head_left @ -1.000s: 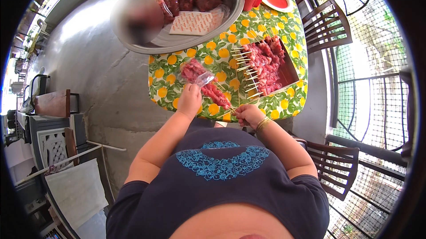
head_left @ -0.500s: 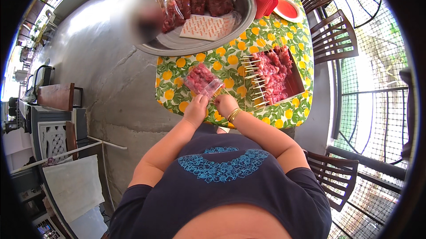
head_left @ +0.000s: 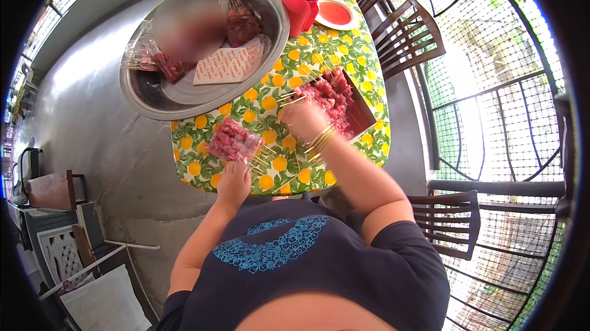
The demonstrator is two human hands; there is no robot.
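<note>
A clear plastic bag of raw meat skewers (head_left: 228, 139) lies on the fruit-patterned tablecloth, its bare sticks pointing right. My left hand (head_left: 235, 182) is closed on the bag's near edge. To the right, an open brown box (head_left: 367, 108) holds a pile of raw meat skewers (head_left: 332, 98), their sticks jutting out to the left. My right hand (head_left: 302, 121), with bangles at the wrist, is over the stick ends at the box's left side. Motion smears its fingers, so whether it grips a stick is hidden.
A large metal basin (head_left: 142, 102) at the far left holds bagged dark meat skewers (head_left: 241, 26) and a flat printed white pack (head_left: 228, 65); a blur covers part of it. Beyond the box stand a red pitcher (head_left: 301, 6) and a plate of red liquid (head_left: 335, 14). Chairs (head_left: 409, 39) line the right.
My right hand has left the bag and moved right and forward to the skewers in the box. My left hand stays at the bag. The view has shifted, so the table sits further left.
</note>
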